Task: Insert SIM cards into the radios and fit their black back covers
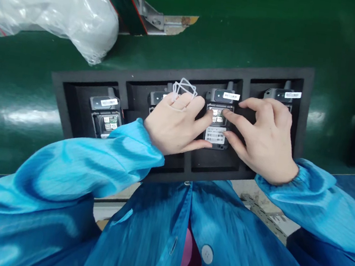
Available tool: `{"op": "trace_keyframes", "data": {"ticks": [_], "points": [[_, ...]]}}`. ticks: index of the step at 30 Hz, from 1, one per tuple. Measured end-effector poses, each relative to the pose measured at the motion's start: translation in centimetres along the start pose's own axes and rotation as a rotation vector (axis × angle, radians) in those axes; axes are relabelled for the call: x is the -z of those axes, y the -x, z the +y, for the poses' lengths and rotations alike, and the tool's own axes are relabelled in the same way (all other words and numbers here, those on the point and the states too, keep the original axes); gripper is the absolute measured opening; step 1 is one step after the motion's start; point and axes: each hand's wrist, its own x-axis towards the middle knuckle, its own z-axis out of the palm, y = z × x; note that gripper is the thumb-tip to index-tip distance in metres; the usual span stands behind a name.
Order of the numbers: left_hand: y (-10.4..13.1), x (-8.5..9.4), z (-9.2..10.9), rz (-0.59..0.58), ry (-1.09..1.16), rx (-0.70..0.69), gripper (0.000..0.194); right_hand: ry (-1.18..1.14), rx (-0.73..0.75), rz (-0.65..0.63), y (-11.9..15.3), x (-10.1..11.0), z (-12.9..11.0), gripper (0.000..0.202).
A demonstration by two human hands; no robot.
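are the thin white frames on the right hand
No, the thin white frames are on the left hand, and the right hand shows none.

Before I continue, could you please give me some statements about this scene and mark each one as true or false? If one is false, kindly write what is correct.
1. The black tray has four compartments. True.
2. The right hand is at the leftmost compartment. False: the right hand is at the handheld device in the third compartment from the left.
3. Thin white frames show at the left hand. True.
4. A clear plastic bag lies at the upper right of the view. False: the clear plastic bag is at the upper left.
5. The handheld device in the third compartment carries white barcode labels. True.
6. The sleeves are white. False: the sleeves are blue.
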Motion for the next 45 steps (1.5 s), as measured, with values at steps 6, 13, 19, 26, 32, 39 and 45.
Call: {"op": "trace_keyframes", "data": {"ticks": [6, 13, 19, 26, 32, 39, 45], "points": [[0.8, 0.5, 0.1, 0.076, -0.065, -0.095, 0.071, -0.013, 0.008, 0.053, 1.2, 0.5, 0.2, 0.039], [1.0, 0.4, 1.3, 0.077, -0.118, -0.087, 0.062, 0.059, 0.104, 0.026, 1.1, 0.5, -0.1, 0.03], [2.6, 2.3, 0.5, 0.072, 0.219, 0.058, 0.054, 0.061, 0.053, -0.019, -0.7, 0.9, -1.3, 0.038], [7.9, 4.7, 0.4, 0.316, 0.981, 0.369, 0.038, 0.072, 0.058, -0.018, -1.4, 0.0, -1.3, 0.038], [9.2, 4.0, 1.1, 0.526, 1.547, 0.54, 0.048, 0.05, 0.044, 0.033, -1.3, -0.1, -0.9, 0.038], [9.1, 4.2, 0.9, 0.548, 1.986, 0.633, 0.044, 0.1, 0.063, -0.015, -1.3, -0.1, -1.2, 0.041], [9.6, 4.4, 0.4, 0.558, 2.165, 0.649, 0.042, 0.089, 0.084, -0.035, -1.7, 0.5, -0.9, 0.041]]}}
